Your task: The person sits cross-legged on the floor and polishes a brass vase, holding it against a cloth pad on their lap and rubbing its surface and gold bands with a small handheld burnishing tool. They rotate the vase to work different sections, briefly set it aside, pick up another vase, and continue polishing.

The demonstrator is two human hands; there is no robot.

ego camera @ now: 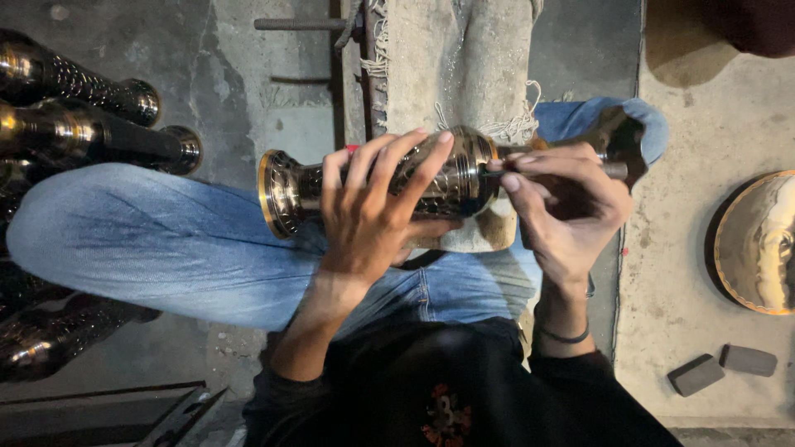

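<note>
Brass vase lying sideways across our lap, on a padded block.
Left hand fingers spread over its belly; right hand fingers pinch a thin metal tool at its neck.

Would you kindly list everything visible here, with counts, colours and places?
Engraved vase: one, brass and black, lying across the lap on a padded block.
Metal tool: one, grey, tip against the vase.
Similar vases: several, dark and brass, far left.
Brass dish: one, right edge.
Small blocks: two, grey, lower right on the floor.
Jeans: blue.
Left hand: gripping the vase.
Right hand: holding the tool.
</note>
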